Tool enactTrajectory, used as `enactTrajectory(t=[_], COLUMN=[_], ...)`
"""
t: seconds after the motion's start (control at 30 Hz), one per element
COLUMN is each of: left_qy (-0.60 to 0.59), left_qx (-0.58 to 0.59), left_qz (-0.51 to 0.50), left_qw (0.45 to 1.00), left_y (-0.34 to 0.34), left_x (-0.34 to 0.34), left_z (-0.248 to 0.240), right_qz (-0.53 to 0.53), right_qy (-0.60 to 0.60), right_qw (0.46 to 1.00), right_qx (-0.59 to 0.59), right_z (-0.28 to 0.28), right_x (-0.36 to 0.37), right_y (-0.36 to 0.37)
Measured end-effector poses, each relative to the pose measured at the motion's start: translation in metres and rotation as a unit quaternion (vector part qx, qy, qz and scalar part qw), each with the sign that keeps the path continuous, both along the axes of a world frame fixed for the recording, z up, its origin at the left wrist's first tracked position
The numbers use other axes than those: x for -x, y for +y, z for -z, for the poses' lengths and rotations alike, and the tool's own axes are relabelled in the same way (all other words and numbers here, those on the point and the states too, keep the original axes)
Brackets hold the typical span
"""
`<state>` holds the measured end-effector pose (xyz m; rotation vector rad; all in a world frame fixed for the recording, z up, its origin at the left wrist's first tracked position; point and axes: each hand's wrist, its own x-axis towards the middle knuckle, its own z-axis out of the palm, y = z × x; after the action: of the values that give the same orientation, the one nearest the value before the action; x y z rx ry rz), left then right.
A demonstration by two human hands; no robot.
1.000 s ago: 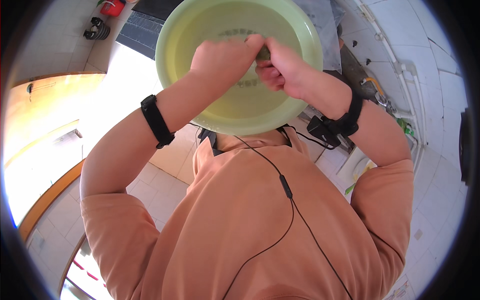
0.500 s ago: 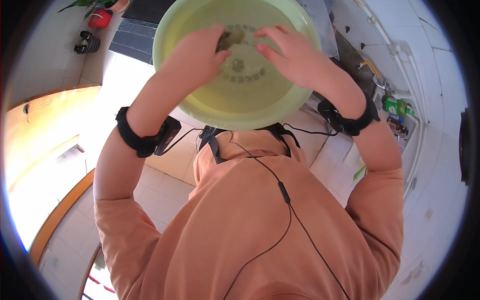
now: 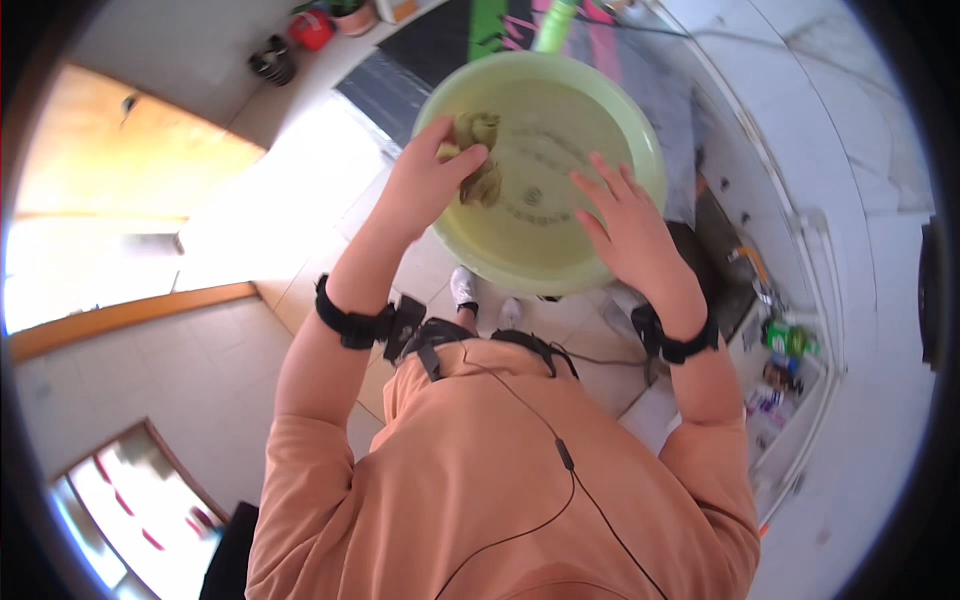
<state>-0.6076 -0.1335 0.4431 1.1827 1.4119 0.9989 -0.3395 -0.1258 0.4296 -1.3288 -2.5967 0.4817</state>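
A round pale-green basin point(image 3: 648, 150) with clear water and dark printed marks on its bottom stands ahead of me. Over its left side my left hand point(image 3: 432, 178) pinches a crumpled, olive-green, wet-looking bundle point(image 3: 478, 131) between thumb and fingers. Part of the bundle hangs below the thumb; whether it is cloth or something leafy I cannot tell. My right hand point(image 3: 632, 228) is above the basin's right side, fingers spread, holding nothing. A green bottle-like cylinder point(image 3: 556, 25) stands just behind the far rim.
At the right, a yellow-handled tap point(image 3: 750, 262) and a green bottle point(image 3: 790, 338) sit near white wall pipes. Far left are a red container point(image 3: 312, 30) and a black ribbed object point(image 3: 272, 62). White shoes point(image 3: 463, 287) show below the basin.
My view has shifted, so the basin appears lower and more to the right. The left hand has lifted the olive-green bundle out of the water. The right hand's fingers have spread.
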Motion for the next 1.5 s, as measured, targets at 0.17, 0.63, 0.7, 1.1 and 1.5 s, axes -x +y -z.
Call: enactTrajectory(t=[0.17, 0.63, 0.7, 1.1, 1.5], left_qy=[-0.463, -0.562, -0.542, -0.256, 0.051], left_qx=[0.101, 0.124, 0.148, 0.113, 0.093], left_qz=[-0.201, -0.414, -0.402, -0.294, -0.114], left_qw=[0.858, 0.705, 0.723, 0.914, 0.988], left_y=[-0.074, -0.238, -0.221, -0.012, 0.3], left_x=[0.077, 0.393, 0.431, 0.574, 0.598], left_z=[0.009, 0.145, 0.144, 0.081, -0.004], right_qz=[-0.023, 0.341, 0.374, 0.028, -0.144], right_qy=[-0.033, 0.088, 0.119, 0.329, 0.442], right_qw=[0.989, 0.911, 0.898, 0.941, 0.767], right_qx=[-0.144, -0.216, -0.201, 0.077, 0.442], right_z=[-0.014, -0.003, -0.015, 0.016, 0.019], right_x=[0.012, 0.092, 0.143, 0.551, 0.699], right_y=[-0.012, -0.045, -0.043, 0.113, 0.386])
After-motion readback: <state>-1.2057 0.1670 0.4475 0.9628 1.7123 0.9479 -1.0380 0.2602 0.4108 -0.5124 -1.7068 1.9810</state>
